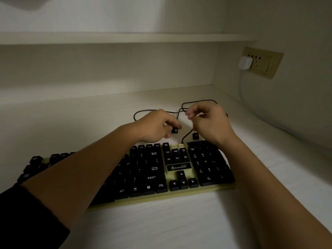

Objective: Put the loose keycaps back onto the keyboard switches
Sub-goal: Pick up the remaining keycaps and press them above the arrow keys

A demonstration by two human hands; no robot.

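A keyboard (pixel 201 189) with black keycaps on a pale yellow plate lies across the white desk. Behind its top edge my left hand (pixel 154 127) pinches a black keycap (pixel 174 130) between thumb and fingertips. A second loose black keycap (pixel 195 136) lies on the desk just behind the number pad, under my right hand. My right hand (pixel 209 123) hovers above it with fingers curled and nothing visible in them. Two bare switch spots (pixel 177 146) show in the top row right of the print-screen key.
The keyboard's black cable (pixel 197 101) loops on the desk behind my hands. A wall socket (pixel 261 62) with a white plug sits on the right wall, a white cord hanging from it. A shelf runs along the back wall above the desk.
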